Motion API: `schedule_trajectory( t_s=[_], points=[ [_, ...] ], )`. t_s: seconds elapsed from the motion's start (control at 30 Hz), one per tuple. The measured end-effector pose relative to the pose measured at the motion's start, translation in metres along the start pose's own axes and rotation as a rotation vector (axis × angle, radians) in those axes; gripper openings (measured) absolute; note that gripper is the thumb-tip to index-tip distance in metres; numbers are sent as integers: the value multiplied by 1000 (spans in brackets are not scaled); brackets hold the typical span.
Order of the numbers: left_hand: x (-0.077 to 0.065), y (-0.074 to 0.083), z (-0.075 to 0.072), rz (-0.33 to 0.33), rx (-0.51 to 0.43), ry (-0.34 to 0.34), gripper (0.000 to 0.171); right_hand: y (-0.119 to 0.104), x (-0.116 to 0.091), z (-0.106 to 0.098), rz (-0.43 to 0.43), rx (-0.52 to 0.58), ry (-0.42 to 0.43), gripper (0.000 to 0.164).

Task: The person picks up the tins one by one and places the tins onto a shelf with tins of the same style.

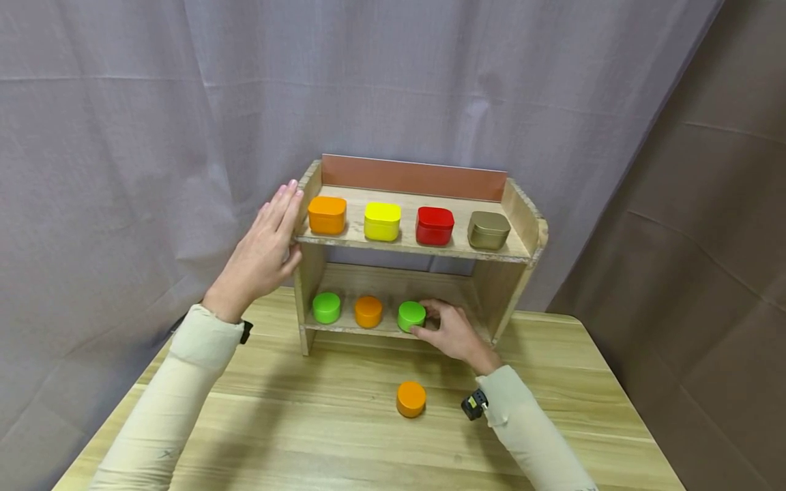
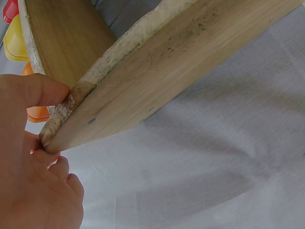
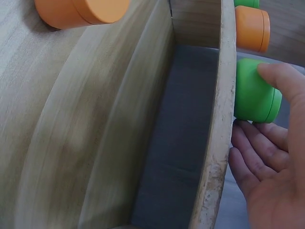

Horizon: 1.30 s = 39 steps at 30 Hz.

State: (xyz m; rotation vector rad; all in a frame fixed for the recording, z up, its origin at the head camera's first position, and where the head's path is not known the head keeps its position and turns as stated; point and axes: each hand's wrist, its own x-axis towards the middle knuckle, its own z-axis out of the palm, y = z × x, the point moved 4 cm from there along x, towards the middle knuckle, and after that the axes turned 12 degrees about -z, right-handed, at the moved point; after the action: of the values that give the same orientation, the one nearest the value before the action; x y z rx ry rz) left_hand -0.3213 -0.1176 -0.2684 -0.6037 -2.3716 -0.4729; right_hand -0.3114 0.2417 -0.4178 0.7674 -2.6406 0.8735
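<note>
On the lower level of a small wooden shelf (image 1: 411, 249), my right hand (image 1: 453, 331) holds a green round lidded box (image 1: 411, 316) between thumb and fingers. In the right wrist view, the thumb lies on the side of this green box (image 3: 255, 90) and the fingertips are at its underside in the picture. My left hand (image 1: 260, 249) holds the shelf's left side panel (image 2: 143, 76), with the thumb on its front edge and the fingers along the outside. To the left on the same level stand an orange round box (image 1: 368, 311) and another green round box (image 1: 327, 308).
On the upper level stand an orange box (image 1: 327, 215), a yellow box (image 1: 382, 221), a red box (image 1: 434, 226) and a bronze box (image 1: 488, 230). One more orange round box (image 1: 411, 399) is on the wooden table (image 1: 331, 436). Grey curtains (image 1: 245, 102) hang behind.
</note>
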Motion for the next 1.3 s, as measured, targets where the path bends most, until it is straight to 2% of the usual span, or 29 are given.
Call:
schedule_trajectory(
  t_s=[0.3,0.53,1.0,1.3],
  points=[
    [0,2,-3,5,-6,8,91,-5,-10,-16,-27,2,28,67],
    [1,3,-3,4,-6,4,91,-16,-25,-31,-88,-40,38,67],
    [-1,4,-3,6,-13,6,89,-30,-65,-41,-166,-114,-86,70],
    [-1,3,-2,3,-17,2,90,-31,-87,-25,-173,-60,-159,71]
  ],
)
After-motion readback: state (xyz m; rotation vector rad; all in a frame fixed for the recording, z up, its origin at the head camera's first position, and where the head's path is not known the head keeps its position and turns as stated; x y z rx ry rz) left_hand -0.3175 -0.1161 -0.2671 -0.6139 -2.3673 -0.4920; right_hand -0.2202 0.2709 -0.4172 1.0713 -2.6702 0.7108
